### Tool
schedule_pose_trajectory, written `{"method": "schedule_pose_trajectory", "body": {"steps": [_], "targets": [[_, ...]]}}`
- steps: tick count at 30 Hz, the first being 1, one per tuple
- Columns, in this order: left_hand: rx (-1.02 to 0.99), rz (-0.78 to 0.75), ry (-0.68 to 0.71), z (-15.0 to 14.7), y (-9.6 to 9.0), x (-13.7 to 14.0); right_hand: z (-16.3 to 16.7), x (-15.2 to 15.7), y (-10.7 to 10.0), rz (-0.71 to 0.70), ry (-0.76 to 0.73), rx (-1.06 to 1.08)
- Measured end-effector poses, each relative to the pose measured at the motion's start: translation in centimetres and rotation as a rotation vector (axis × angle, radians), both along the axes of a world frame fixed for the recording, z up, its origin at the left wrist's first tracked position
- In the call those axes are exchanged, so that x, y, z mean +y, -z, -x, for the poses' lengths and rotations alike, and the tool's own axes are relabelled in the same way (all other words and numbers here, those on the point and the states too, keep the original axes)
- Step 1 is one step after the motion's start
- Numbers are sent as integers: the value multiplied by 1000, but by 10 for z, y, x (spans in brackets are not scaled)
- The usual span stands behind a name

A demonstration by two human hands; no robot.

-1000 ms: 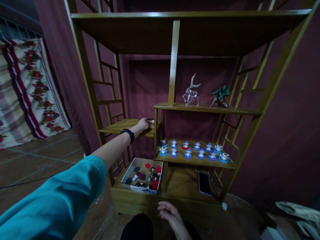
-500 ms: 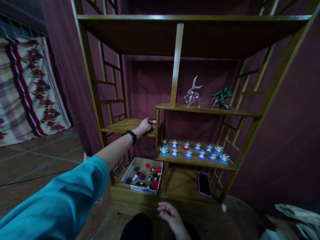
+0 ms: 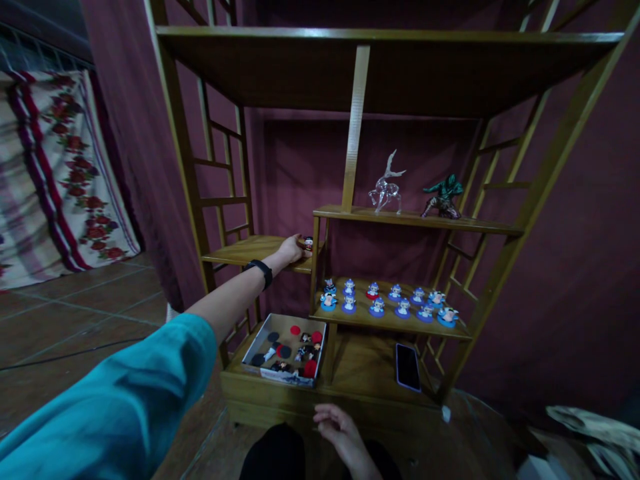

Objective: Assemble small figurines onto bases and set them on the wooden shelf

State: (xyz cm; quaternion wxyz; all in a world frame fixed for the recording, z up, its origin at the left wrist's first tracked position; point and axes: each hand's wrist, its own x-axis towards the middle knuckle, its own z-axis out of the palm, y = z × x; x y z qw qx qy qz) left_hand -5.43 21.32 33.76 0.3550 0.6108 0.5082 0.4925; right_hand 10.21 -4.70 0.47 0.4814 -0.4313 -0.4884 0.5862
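My left hand (image 3: 290,249) reaches out to the left middle shelf (image 3: 243,251). Its fingers close on a small figurine (image 3: 309,243) with a dark top and red on its body, at the shelf's right end. Below stands a shallow cardboard box (image 3: 254,347) holding red and black discs and several small figurines. My right hand (image 3: 337,427) hovers low over my knees, loosely curled with fingers apart and nothing seen in it. Two rows of small figurines on round bases, such as a white and blue one (image 3: 377,307), stand on the lower right shelf (image 3: 360,323).
A clear deer figurine (image 3: 385,190) and a crouching green figure (image 3: 444,197) stand on the upper right shelf (image 3: 425,222). A phone (image 3: 408,367) lies on the bottom board. An upright post (image 3: 356,133) divides the wooden unit. Left hangs a flowered cloth (image 3: 83,180).
Hardly anything differs. My left hand stays at the shelf with the figurine, which shows slightly more clearly beside the fingers. My right hand keeps its place, and the view has shifted very slightly.
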Motion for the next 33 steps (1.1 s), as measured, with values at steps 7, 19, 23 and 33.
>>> {"method": "schedule_pose_trajectory", "body": {"steps": [7, 19, 23, 33], "targets": [[-42, 9, -16, -2, 0, -1, 0, 0, 0, -10, -17, -47], [-160, 56, 45, -3, -8, -12, 2, -5, -9, -21, -4, -54], [-126, 49, 21, -2, -8, -11, 1, -7, -12, -33, -8, -57], [-137, 53, 24, -1, -7, -6, 2, -6, -6, -28, -14, -71]]}}
